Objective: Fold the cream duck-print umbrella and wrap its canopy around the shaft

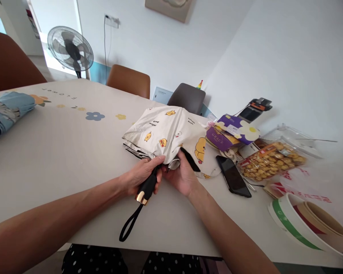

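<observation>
Far left, a blue bundle (10, 112) gets chopped off by the edge of the view, so can't really say what it is. Next, the left hand (144, 176) comes in low with the forearm slanting up over the desk (88, 163), fingers curled snugly round the black handle of a cream umbrella (167, 127), wrist strap (129, 226) dangling below. The umbrella's mid-desk, canopy loosely folded, and its shaft is buried in fabric. The right hand (184, 176) reaches in from the other side, palm tipped up, thumb against the canopy and fingers closed on a fold, fingertips mostly hidden. Further right there's a phone (233, 177), then a snack tub (274, 160) partly behind clutter.
</observation>
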Tool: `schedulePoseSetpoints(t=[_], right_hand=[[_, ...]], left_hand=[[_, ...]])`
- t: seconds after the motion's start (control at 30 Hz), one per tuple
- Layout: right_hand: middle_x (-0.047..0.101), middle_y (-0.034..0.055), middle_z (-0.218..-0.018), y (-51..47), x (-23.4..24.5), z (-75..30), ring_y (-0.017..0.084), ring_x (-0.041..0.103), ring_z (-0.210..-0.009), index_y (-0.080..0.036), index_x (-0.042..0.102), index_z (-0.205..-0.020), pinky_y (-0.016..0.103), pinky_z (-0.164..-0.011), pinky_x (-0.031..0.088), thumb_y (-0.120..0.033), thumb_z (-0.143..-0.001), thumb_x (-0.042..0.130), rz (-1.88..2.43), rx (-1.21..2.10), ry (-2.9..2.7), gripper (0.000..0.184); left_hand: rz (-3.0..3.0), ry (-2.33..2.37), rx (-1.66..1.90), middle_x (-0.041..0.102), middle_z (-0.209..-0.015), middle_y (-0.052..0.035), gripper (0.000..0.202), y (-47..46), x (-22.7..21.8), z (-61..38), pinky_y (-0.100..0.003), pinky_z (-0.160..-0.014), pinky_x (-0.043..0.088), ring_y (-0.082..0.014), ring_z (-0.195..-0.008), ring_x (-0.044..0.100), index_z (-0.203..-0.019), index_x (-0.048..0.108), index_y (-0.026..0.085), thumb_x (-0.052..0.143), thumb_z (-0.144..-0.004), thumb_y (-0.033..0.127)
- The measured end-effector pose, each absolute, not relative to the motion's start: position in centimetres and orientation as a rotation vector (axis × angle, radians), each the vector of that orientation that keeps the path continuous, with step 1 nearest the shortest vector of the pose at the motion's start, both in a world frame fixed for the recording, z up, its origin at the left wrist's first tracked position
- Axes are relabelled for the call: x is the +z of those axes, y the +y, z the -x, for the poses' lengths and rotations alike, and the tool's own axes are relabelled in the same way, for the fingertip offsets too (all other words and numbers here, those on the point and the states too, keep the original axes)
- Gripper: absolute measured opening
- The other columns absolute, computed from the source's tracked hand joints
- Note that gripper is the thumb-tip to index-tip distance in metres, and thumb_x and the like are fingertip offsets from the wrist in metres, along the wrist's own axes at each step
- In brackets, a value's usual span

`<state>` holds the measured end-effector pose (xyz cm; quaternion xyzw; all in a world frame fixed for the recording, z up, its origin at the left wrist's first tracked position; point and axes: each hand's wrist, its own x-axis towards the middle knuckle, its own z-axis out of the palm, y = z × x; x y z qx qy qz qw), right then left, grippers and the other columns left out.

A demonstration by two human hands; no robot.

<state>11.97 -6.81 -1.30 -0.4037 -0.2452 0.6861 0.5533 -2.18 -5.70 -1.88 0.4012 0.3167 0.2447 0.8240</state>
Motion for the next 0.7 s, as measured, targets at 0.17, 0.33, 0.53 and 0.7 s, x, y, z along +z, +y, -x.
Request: schedulePoseSetpoints(t=[0.17,0.33,0.53,0.7], right_hand=[[0.062,-0.0004,-0.062,-5.8,-1.2,-11.0,0.011,0.049,-0.045,-0.020,0.064,-0.079,0.024,-0.045,0.042,-0.042,-0.072,0.066,1.128,1.499,-0.696,0.023],[0.062,-0.0009,-0.062,-5.2,-2.4,-10.9,0.013,0.055,-0.054,-0.018,0.065,-0.075,0.025,-0.051,0.045,-0.037,-0.066,0.072,1.141,1.385,-0.729,0.022],[0.061,0.0010,-0.056,-5.0,-2.3,-10.9,0.014,0.052,-0.046,-0.014,0.066,-0.070,0.027,-0.043,0.039,-0.043,-0.063,0.072,1.261,1.362,-0.823,0.030],[0.070,0.0062,-0.082,-4.2,-1.6,-10.5,0.018,0.061,-0.075,-0.013,0.071,-0.079,0.027,-0.067,0.046,-0.039,-0.060,0.074,1.315,1.222,-0.841,0.032]], left_hand=[[-0.933,0.713,0.510,0.047,-0.043,-0.0015,0.055,-5.5,-1.6,2.2,-0.027,-0.039,0.043,-0.0126,-0.036,0.048,-0.050,0.049,0.014,0.051,-0.074,0.063],[-0.928,0.745,0.560,0.056,-0.059,-0.0036,0.051,-5.2,-2.1,2.2,-0.032,-0.047,0.050,-0.0140,-0.045,0.054,-0.064,0.054,0.013,0.052,-0.073,0.063],[-1.076,0.909,0.666,0.060,-0.073,-0.0083,0.045,-5.4,-2.3,2.1,-0.029,-0.052,0.053,-0.0153,-0.057,0.059,-0.073,0.059,0.011,0.064,-0.068,0.056],[-1.072,1.061,0.718,0.059,-0.066,-0.0056,0.049,-5.4,-1.7,2.2,-0.028,-0.046,0.049,-0.0162,-0.049,0.059,-0.078,0.056,0.012,0.058,-0.071,0.061]])
